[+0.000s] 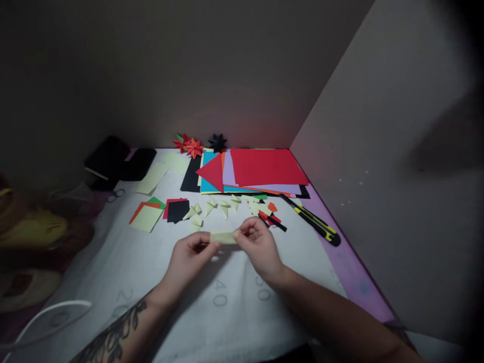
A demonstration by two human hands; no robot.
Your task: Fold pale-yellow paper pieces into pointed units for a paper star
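Note:
A narrow strip of folded pale yellow paper (224, 237) is stretched between my two hands above the white mat. My left hand (191, 257) pinches its left end between thumb and fingers. At the right end, my right hand (260, 248) grips it the same way. Just beyond my hands lie several small folded pale yellow pieces (225, 207). Left of these are a black paper square (177, 211) on a red one, and a pale yellow square (146, 218) over orange and green ones.
A yellow and black cutter (313, 222) lies at the right, near paper scraps (272, 216). Behind are red sheets (266, 167) on a coloured stack and paper stars (194, 147). Scissors (116, 195) and a black case (139, 164) sit at the left. Walls stand behind and right.

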